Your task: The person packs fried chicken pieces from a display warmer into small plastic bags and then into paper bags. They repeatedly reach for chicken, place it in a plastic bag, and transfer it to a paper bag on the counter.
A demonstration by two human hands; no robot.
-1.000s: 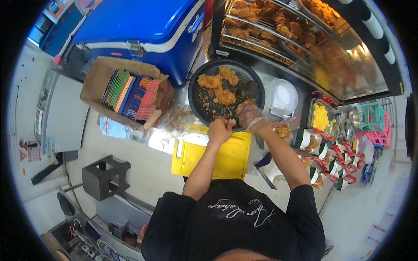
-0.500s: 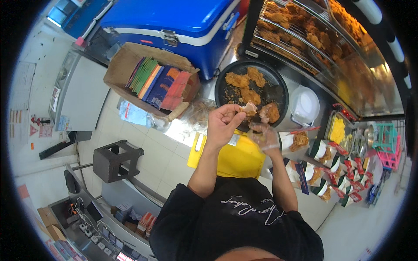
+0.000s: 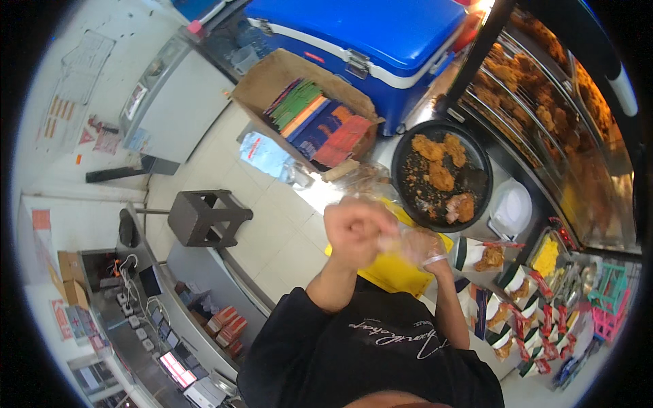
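My left hand (image 3: pixel 357 228) is raised near my body, blurred, with fingers curled; what they hold, if anything, I cannot make out. Close beside it on the right, my right hand (image 3: pixel 422 246) wears a clear plastic glove and is smeared by motion. Both are over a yellow board (image 3: pixel 391 275). Behind them, a round black pan (image 3: pixel 423 209) holds several fried chicken pieces (image 3: pixel 441 177) and loose crumbs. Right of the pan sits a white round plastic container (image 3: pixel 510 207).
A cardboard box (image 3: pixel 265 81) of coloured packets and a blue cooler (image 3: pixel 357 30) stand behind. At right are a glass warmer (image 3: pixel 544 102), packaged chicken portions (image 3: pixel 517 292) and a tray of yellow food (image 3: pixel 547 255). A grey stool (image 3: pixel 211 217) stands on the left.
Both hands have left the pan and come toward my body; the small piece seen in my left hand is now indistinct. The view has swung, shifting the scene rightward.
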